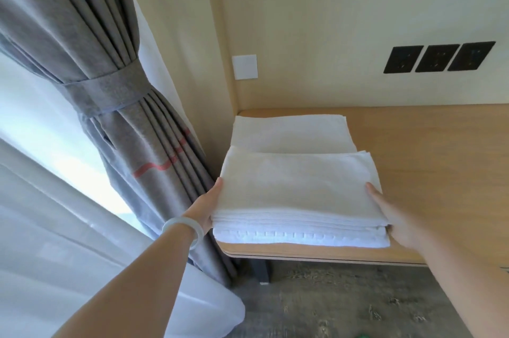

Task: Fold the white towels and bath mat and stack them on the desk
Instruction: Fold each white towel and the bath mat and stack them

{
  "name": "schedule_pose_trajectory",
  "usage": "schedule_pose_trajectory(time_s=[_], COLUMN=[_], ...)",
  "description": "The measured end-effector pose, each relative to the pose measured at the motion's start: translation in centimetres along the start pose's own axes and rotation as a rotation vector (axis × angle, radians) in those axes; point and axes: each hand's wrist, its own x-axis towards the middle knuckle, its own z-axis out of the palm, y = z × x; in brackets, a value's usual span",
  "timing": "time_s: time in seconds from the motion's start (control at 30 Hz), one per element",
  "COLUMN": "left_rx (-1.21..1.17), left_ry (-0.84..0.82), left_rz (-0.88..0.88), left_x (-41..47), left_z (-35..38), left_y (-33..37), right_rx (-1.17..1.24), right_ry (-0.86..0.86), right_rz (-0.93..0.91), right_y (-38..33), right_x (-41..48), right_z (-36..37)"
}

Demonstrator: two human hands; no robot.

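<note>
Gripping the top towel (pixel 297 189) from both sides, the person is holding it on a stack at the near left corner of the wooden surface (pixel 429 161). The left hand (pixel 205 208) is clasping the towel's left edge, with the thumb lying along the top and the fingers hidden underneath. The right hand (pixel 396 216) is clasping the right edge in the same way, thumb on top and fingers tucked out of sight below the fold.

The top towel is white, folded into several layers, and is lying flat with its layered edge facing the camera. Directly beneath it a thicker white piece (pixel 303 238) is resting on the surface, showing a raised woven band along its near side. Behind them a back towel (pixel 289 132), also white and folded, is lying flat and reaching almost to the wall; the top towel's far edge is overlapping its near part.

A pale bracelet (pixel 183 230) is sitting on the left wrist. To the left of the surface a grey curtain (pixel 132 145) is hanging gathered by a tie-back (pixel 104 92), with a sheer white curtain (pixel 41 200) spreading across the window beside it. On the cream wall a white plate (pixel 244 67) is showing near the corner, and three black sockets (pixel 438 58) are sitting in a row further right. Mottled grey floor (pixel 344 304) is showing below the surface's front edge.
</note>
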Motion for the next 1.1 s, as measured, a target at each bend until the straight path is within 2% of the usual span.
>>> schedule_pose_trajectory(time_s=[0.2,0.4,0.63,0.87,0.97,1.1], left_rx=[0.068,0.113,0.24,0.029,-0.009,-0.08], left_ry=[-0.049,-0.068,-0.012,-0.05,-0.127,-0.106], left_rz=[-0.037,-0.071,-0.136,-0.18,-0.175,-0.179], left_x=[1.6,3.3,2.5,2.3,2.4,3.1], left_z=[-0.8,-0.9,-1.1,-0.9,-0.9,-1.2], left_y=[-1.1,-1.5,-0.3,-0.9,-0.7,-1.3], right_rx=[0.139,0.135,0.144,0.229,0.26,0.328], right_ry=[-0.114,-0.098,-0.12,-0.162,-0.167,-0.203], right_rz=[0.006,-0.007,-0.005,0.043,0.055,0.099], right_y=[-0.1,-0.6,-0.5,-1.2,-1.2,-1.7], right_x=[-1.1,-2.3,-1.6,-1.4,-1.2,-1.7], right_z=[-0.5,-1.3,-1.7,-1.7,-1.7,-1.5])
